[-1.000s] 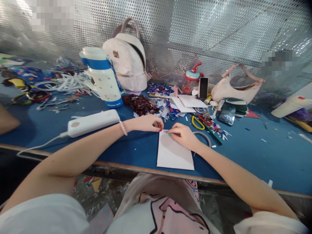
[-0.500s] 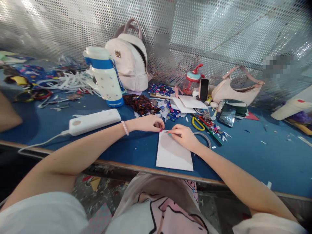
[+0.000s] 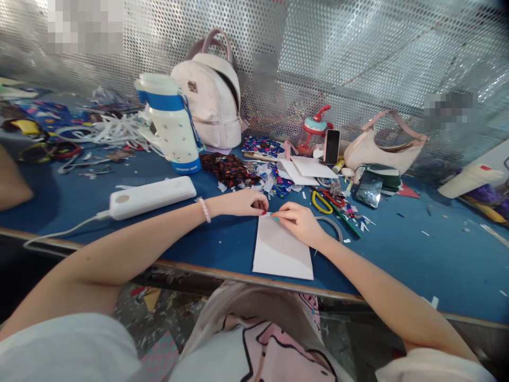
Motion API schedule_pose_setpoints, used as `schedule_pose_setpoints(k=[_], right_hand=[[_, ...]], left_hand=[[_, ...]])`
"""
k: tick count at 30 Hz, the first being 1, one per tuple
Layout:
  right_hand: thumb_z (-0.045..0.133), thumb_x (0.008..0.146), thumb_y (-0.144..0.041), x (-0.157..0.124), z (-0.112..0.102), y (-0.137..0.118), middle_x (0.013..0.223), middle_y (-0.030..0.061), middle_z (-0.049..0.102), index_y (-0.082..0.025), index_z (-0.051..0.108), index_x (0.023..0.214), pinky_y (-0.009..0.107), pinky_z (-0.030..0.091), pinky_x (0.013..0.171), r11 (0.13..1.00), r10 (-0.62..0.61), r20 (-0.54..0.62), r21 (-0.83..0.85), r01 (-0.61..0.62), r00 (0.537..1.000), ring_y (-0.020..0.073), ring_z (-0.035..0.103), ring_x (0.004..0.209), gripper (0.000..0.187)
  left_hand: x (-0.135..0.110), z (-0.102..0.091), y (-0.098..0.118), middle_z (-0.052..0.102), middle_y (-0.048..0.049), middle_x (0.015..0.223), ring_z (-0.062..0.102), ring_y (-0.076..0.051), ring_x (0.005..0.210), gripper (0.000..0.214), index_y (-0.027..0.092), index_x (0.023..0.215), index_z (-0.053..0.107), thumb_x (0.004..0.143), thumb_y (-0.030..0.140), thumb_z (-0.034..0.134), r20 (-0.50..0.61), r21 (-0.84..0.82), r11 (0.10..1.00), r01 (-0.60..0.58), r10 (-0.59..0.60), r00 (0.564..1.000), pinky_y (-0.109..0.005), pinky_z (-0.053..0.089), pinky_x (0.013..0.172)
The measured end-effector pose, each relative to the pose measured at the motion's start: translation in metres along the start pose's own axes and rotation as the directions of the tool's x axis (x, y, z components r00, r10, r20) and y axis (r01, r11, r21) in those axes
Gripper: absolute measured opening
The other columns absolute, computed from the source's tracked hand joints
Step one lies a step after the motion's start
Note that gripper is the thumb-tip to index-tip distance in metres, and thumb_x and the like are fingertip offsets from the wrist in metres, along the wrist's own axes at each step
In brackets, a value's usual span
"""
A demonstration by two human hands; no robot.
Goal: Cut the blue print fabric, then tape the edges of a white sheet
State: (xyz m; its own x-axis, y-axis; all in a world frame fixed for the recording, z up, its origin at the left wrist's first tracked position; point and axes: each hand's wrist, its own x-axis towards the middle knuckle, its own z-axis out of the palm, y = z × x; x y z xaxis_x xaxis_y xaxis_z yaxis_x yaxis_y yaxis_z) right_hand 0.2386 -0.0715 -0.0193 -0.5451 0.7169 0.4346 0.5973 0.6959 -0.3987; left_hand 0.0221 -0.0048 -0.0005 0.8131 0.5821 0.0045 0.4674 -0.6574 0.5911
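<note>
A white sheet of paper (image 3: 281, 252) lies flat on the blue table (image 3: 397, 254) near its front edge. My left hand (image 3: 243, 202) rests at the sheet's top left corner, fingers curled and pressed on the edge. My right hand (image 3: 299, 222) sits on the sheet's top edge, fingers pinched together on a small bit I cannot make out. The two hands almost touch. A pink bead bracelet (image 3: 204, 209) is on my left wrist.
A white power bank (image 3: 151, 197) with a cable lies left. Behind stand a blue-and-white bottle (image 3: 169, 127), a white backpack (image 3: 212, 95), a pink bag (image 3: 382, 148), a phone (image 3: 331, 146). Scissors (image 3: 322, 201), a tape ring (image 3: 333, 225) and paper scraps lie right. Another person's arm (image 3: 11, 183) shows at the far left.
Both hands stay at the top edge of the paper with hardly any movement. The view has shifted slightly.
</note>
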Motion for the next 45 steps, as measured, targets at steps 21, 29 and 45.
schedule_pose_setpoints(k=[21, 29, 45], right_hand=[[0.055, 0.089, -0.014, -0.0016, 0.0024, 0.0007, 0.089, 0.0062, 0.066, -0.019, 0.076, 0.096, 0.028, 0.050, 0.073, 0.998, -0.014, 0.062, -0.053, 0.018, 0.998, 0.0157, 0.062, 0.080, 0.022], [0.056, 0.089, -0.014, -0.0013, 0.0027, 0.0010, 0.089, 0.0074, 0.065, -0.017, 0.076, 0.094, 0.029, 0.051, 0.074, 0.998, -0.034, 0.069, -0.058, 0.038, 0.997, 0.0168, 0.062, 0.081, 0.021], [0.056, 0.087, -0.009, -0.0006, 0.0028, 0.0003, 0.089, 0.0070, 0.064, -0.017, 0.075, 0.094, 0.028, 0.050, 0.074, 0.998, -0.017, 0.070, -0.061, 0.021, 0.997, 0.0159, 0.062, 0.081, 0.023]], left_hand=[[0.0003, 0.0012, -0.0015, 0.065, -0.0022, 0.083, 0.059, -0.012, 0.071, 0.019, 0.014, 0.092, 0.066, 0.084, 0.026, 0.055, 0.006, 0.018, 1.000, 0.000, 0.000, 1.000, -0.020, 0.043, 0.067], [0.0000, 0.0003, -0.0031, 0.064, -0.0019, 0.082, 0.058, -0.012, 0.069, 0.023, 0.014, 0.092, 0.065, 0.085, 0.032, 0.053, 0.019, 0.004, 1.000, -0.018, 0.018, 1.000, -0.021, 0.043, 0.067], [-0.0011, -0.0015, -0.0017, 0.066, -0.0033, 0.087, 0.059, -0.012, 0.072, 0.027, 0.015, 0.096, 0.064, 0.086, 0.038, 0.055, 0.048, 0.016, 1.000, -0.021, 0.020, 0.999, -0.020, 0.043, 0.066]])
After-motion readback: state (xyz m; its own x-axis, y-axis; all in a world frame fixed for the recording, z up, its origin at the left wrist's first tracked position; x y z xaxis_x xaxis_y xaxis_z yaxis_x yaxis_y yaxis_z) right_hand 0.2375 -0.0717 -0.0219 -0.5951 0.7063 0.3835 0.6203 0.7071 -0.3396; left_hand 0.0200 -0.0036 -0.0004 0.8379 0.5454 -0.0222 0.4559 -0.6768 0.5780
